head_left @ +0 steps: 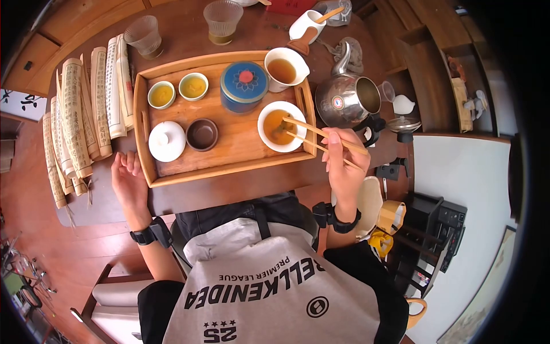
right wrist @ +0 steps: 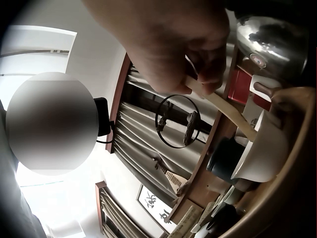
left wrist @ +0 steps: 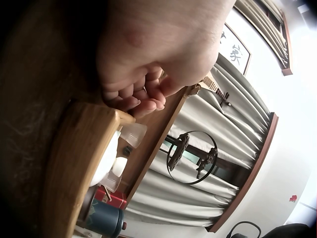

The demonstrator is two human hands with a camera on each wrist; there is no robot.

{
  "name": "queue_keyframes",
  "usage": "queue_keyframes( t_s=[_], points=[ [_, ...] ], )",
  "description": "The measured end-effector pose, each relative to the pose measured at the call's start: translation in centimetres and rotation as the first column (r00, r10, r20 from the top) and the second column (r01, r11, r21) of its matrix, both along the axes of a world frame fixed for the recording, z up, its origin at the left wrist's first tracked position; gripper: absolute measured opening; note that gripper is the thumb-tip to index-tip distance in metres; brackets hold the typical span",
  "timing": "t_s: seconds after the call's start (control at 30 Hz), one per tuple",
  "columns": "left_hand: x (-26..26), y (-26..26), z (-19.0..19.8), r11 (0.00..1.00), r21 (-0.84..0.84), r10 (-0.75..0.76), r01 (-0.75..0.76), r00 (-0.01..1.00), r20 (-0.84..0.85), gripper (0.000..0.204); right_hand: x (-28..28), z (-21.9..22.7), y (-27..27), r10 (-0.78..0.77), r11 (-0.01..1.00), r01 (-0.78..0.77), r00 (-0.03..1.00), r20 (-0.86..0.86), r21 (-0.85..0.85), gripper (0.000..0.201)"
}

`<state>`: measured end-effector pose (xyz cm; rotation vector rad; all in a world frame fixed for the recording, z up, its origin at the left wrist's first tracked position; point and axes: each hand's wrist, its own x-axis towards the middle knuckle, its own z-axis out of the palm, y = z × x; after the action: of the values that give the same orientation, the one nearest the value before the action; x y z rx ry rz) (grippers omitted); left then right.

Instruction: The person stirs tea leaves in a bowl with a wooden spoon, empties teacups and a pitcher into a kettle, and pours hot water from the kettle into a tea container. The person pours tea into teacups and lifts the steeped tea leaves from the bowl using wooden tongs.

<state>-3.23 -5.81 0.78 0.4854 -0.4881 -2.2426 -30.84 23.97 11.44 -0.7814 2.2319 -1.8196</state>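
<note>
My right hand (head_left: 345,163) holds a pair of light wooden chopsticks (head_left: 309,127), their tips inside a white gaiwan bowl (head_left: 264,137) of amber tea with dark leaves. That bowl stands at the right of a wooden tray (head_left: 229,170). Beside the tray's near left corner, my left hand (head_left: 129,178) rests at the table edge, fingers loosely curled around nothing. Also on the tray are a white lid (head_left: 167,141), a small brown dish (head_left: 202,135), two small cups (head_left: 193,86) of yellow tea, a blue round canister (head_left: 244,86) and a white pitcher (head_left: 285,70) of tea.
Right of the tray stands a steel kettle (head_left: 348,98). Bamboo-like scrolls (head_left: 74,114) with writing lie to the left. Behind are two ribbed glasses (head_left: 222,23) and a white tool holder (head_left: 306,27). A glass-lidded pot (head_left: 404,125) sits at far right.
</note>
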Motion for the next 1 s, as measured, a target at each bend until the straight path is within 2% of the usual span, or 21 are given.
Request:
queue_keyframes(
  t_s=[0.03, 0.1, 0.23, 0.3, 0.43, 0.53, 0.6, 0.73, 0.8, 1.0],
  points=[
    [0.0, 0.1, 0.0, 1.000, -0.006, -0.005, 0.005, 1.000, -0.015, 0.024, -0.1, -0.2, 0.2, -0.001, 1.000, 0.001, 1.000, 0.003, 0.002, 0.012],
    [-0.2, 0.3, 0.3, 1.000, 0.010, 0.003, -0.003, 1.000, -0.005, 0.024, -0.4, -0.5, 0.3, 0.046, 0.994, -0.032, 0.990, -0.136, 0.105, 0.010],
    [0.0, 0.0, 0.1, 1.000, 0.002, 0.007, -0.007, 1.000, 0.014, 0.025, -0.2, -0.5, -0.6, 0.067, 0.990, -0.047, 0.987, -0.145, 0.133, 0.010],
    [0.1, 0.0, -0.1, 1.000, -0.001, 0.001, -0.001, 1.000, 0.005, 0.025, -0.3, -0.7, -1.2, 0.089, 0.989, -0.053, 0.959, -0.268, 0.139, 0.008],
    [0.0, 0.0, 0.0, 1.000, -0.001, -0.009, 0.009, 1.000, -0.008, 0.025, -0.2, -1.5, -1.1, 0.100, 0.984, -0.053, 0.956, -0.277, 0.170, 0.007],
    [0.0, 0.1, 0.1, 1.000, 0.004, 0.007, -0.007, 1.000, 0.018, 0.025, 0.0, -1.8, -1.0, 0.051, 0.989, -0.021, 0.978, -0.205, 0.146, 0.007],
    [0.1, -0.1, -0.1, 1.000, -0.006, -0.006, 0.006, 1.000, 0.001, 0.024, 0.0, -1.9, -0.7, 0.035, 0.998, -0.024, 0.985, -0.171, 0.065, 0.008],
    [0.0, 0.0, -0.1, 1.000, -0.005, -0.015, 0.015, 1.000, -0.011, 0.023, -0.1, -2.0, -0.2, 0.020, 1.000, -0.017, 0.982, -0.188, 0.015, 0.009],
    [0.0, -0.1, 0.0, 1.000, -0.013, -0.015, 0.014, 1.000, -0.011, 0.023, 0.0, -1.8, -0.1, 0.008, 0.999, -0.011, 0.995, -0.101, -0.033, 0.009],
    [-0.1, 0.2, 0.2, 1.000, 0.001, -0.004, 0.004, 1.000, -0.001, 0.022, -0.2, -2.6, -0.4, 0.028, 0.999, -0.031, 0.993, -0.117, -0.025, 0.008]
  ],
)
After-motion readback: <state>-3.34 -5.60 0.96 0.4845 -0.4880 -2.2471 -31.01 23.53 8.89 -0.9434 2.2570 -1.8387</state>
